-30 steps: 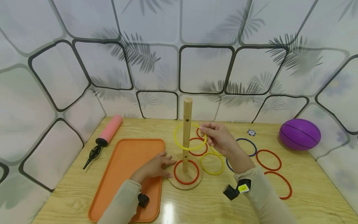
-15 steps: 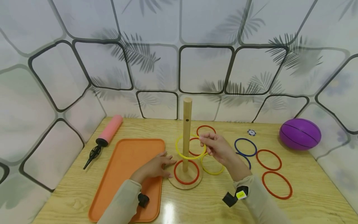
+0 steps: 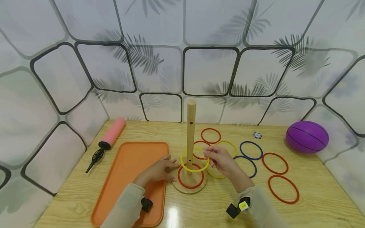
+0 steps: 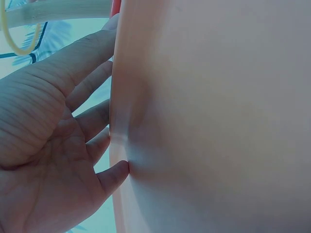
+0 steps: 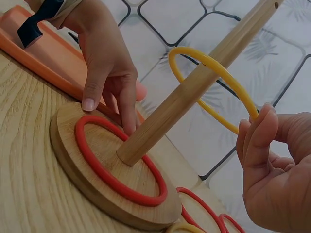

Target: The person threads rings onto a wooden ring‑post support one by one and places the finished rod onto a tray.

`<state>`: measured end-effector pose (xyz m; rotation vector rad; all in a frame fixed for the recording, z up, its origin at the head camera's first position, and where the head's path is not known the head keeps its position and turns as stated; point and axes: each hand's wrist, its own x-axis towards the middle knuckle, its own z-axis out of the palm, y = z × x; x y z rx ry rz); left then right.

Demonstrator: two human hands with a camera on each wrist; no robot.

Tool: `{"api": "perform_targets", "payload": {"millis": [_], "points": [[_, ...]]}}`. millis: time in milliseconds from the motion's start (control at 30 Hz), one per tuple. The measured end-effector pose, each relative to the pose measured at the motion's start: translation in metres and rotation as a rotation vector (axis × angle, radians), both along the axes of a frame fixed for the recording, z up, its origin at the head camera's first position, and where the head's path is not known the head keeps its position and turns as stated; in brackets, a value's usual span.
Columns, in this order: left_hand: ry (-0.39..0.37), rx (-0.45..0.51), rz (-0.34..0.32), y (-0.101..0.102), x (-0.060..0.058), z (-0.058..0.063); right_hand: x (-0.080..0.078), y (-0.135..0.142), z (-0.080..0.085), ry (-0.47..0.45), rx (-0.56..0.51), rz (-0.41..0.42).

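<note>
A wooden post [image 3: 191, 136] stands upright on a round wooden base [image 5: 68, 128]. Lying on the base around the post is a red ring [image 5: 92, 162]. My right hand [image 3: 221, 160] pinches the right side of a yellow ring [image 5: 228, 80] between thumb and fingers. That ring encircles the post low down, above the red one, and is tilted. My left hand [image 3: 156, 172] rests with spread, relaxed fingers at the left edge of the base, thumb and fingertips on the wood. In the left wrist view the orange tray's underside or surface fills much of the frame beside that hand.
An orange tray [image 3: 129, 160] lies under the left forearm. Red, yellow and blue rings lie right of the base, among them a blue ring [image 3: 251, 150] and a red ring [image 3: 283, 189]. A pink pump [image 3: 114, 131], purple ball [image 3: 307, 137] and small chip [image 3: 257, 135] sit farther back.
My right hand has lowered the yellow ring along the post, from mid-height to just above the red ring. My left hand has stayed at the base.
</note>
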<state>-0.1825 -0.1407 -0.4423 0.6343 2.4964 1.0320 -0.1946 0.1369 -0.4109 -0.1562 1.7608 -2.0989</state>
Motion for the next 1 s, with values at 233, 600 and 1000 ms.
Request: {"api": "perform_targets", "payload": {"millis": [233, 600, 1000], "points": [[-0.004, -0.003, 0.011, 0.0, 0.0, 0.0, 0.002, -0.002, -0.011, -0.008, 0.039, -0.003], [-0.007, 0.015, 0.006, -0.001, 0.0, -0.001, 0.007, -0.008, -0.029, -0.022, 0.122, -0.006], [-0.002, 0.004, 0.0, -0.001, 0.001, 0.001, 0.012, -0.005, -0.035, 0.006, 0.201, 0.011]]}}
